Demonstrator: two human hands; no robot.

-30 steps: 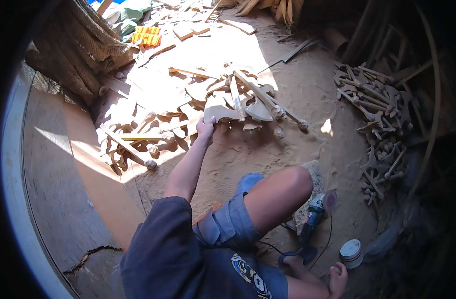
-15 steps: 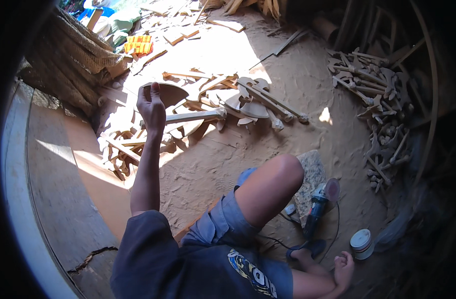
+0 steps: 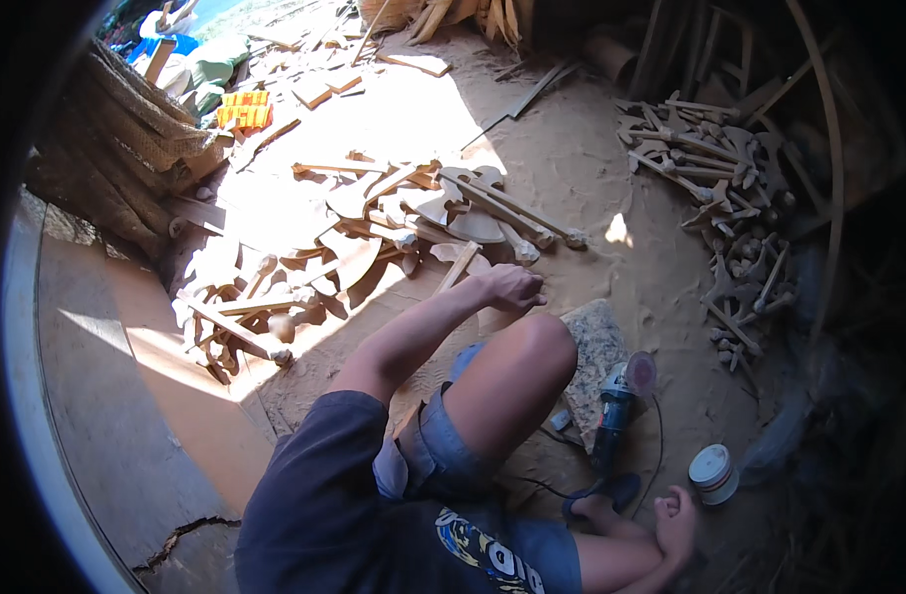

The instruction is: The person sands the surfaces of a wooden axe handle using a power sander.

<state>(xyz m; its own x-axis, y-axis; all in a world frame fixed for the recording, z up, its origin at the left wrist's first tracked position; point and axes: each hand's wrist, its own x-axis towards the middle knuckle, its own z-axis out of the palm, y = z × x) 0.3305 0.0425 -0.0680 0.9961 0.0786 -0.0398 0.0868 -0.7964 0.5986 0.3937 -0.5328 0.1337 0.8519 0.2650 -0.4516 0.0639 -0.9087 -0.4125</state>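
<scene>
My left hand (image 3: pixel 515 288) is closed in front of my raised knee, seen from its back. It appears to grip an axe-shaped wooden piece (image 3: pixel 459 267); a straight pale length shows beyond my forearm, and the rest is mostly hidden. Just past that hand lies a heap of wooden axe-like pieces (image 3: pixel 354 259), with fan-shaped blades and long handles. My right hand (image 3: pixel 676 507) rests low beside my crossed leg, fingers curled, with nothing seen in it. An angle grinder (image 3: pixel 612 421) with a reddish disc lies between the hands, against a speckled stone slab (image 3: pixel 594 342).
A white lidded tub (image 3: pixel 713 473) stands near my right hand. The grinder's cord loops over the sandy floor. More carved wooden pieces (image 3: pixel 715 178) are piled at the right. Brown sacking (image 3: pixel 116 148) hangs at the left, with an orange block (image 3: pixel 245 111) behind it.
My left hand has swung from above the heap, where it held a fan-shaped blade, right and down to near my knee. My right hand stays by my leg. The view has shifted slightly.
</scene>
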